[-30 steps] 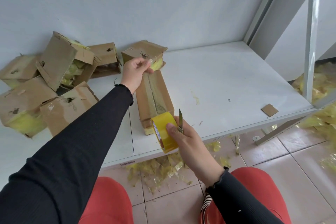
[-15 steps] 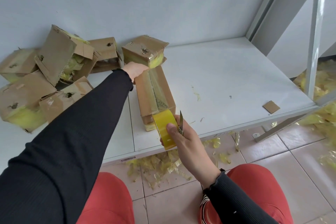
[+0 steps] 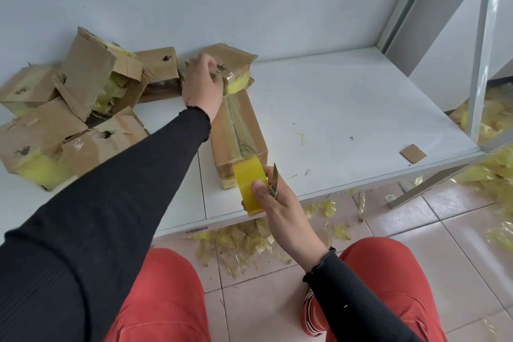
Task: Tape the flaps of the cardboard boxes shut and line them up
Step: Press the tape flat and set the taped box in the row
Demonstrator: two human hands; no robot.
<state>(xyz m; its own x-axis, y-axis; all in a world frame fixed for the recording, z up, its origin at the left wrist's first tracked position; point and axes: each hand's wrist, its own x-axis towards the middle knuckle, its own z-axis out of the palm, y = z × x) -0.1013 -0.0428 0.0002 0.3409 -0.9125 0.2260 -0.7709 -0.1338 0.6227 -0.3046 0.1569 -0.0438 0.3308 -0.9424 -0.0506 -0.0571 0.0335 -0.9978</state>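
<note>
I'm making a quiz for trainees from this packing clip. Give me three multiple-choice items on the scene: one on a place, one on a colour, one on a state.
1. Where does the small brown cardboard scrap lie?
A on the floor
B on the white table, near its right front corner
C on a box

2. What colour is the tape roll?
A yellow
B blue
C white

3. What does the right hand hold?
A nothing
B the roll only
C the roll and a small knife

Answers: 1 B, it lies alone on the tabletop; 2 A, the roll shows yellow; 3 C, the blade sticks up beside the roll.
</note>
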